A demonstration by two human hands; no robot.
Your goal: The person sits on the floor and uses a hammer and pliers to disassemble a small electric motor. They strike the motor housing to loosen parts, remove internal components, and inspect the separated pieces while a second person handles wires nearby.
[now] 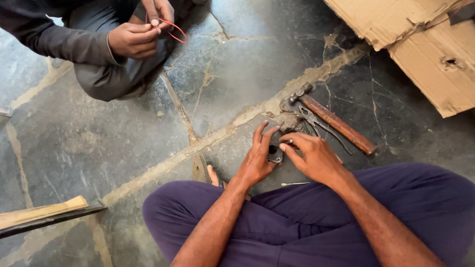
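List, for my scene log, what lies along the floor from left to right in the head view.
Wooden strip → sandal → left hand → right hand → hammer → torn cardboard.

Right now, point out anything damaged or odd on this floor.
The torn brown cardboard sheets at top right are ragged-edged, with a punched hole. The dark stone floor is cracked, its seams roughly patched. The wooden-handled hammer and metal pliers look worn, possibly rusty.

Left hand point(256, 160) and right hand point(314, 157) meet — fingertips touching (forearms converging).
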